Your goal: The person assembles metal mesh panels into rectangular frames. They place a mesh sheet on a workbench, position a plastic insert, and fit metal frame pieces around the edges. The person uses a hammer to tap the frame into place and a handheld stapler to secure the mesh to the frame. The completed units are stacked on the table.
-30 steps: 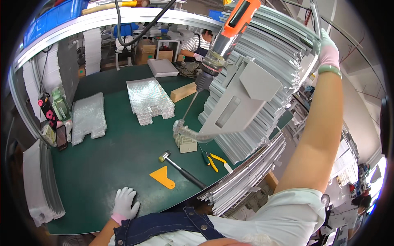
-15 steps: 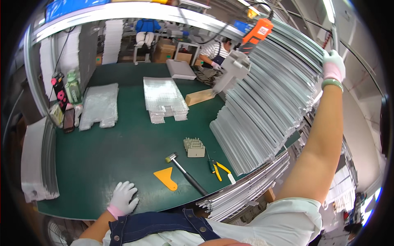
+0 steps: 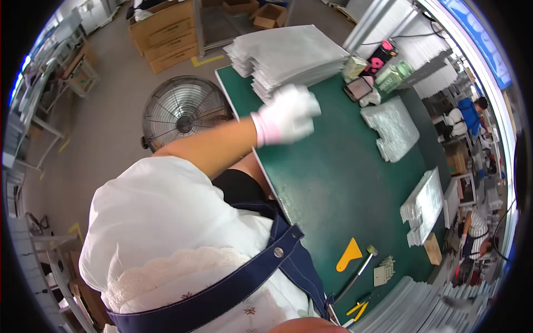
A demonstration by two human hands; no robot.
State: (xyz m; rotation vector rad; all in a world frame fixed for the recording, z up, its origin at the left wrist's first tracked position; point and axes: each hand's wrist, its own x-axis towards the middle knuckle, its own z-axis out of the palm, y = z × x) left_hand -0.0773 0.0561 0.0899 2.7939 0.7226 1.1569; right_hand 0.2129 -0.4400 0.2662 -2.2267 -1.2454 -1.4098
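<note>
My left hand point(image 3: 288, 114), in a white glove with a pink cuff, is raised over the left end of the green-topped table point(image 3: 333, 177). It is smeared by motion, so its finger pose is unclear, and nothing shows in it. Just beyond it lies a thick stack of silvery bubble-wrap sheets point(image 3: 300, 47) with a notched edge. A smaller silvery bubble-wrap pile point(image 3: 391, 127) lies to its right, and another bubble-wrap stack point(image 3: 425, 205) farther along. My right hand is out of view.
On the table lie a yellow scraper point(image 3: 350, 255), a hammer point(image 3: 355, 275), a beige slotted block point(image 3: 384, 272) and yellow-handled pliers point(image 3: 358, 309). Grey strips point(image 3: 416, 305) are stacked lower right. A floor fan point(image 3: 183, 105) stands beside the table. Another person point(image 3: 474, 230) sits beyond.
The view has swung left, bringing the fan and thick bubble-wrap stack in clearly. My left hand has risen off the tabletop toward that stack. My right hand, formerly at the grey strips, has left view.
</note>
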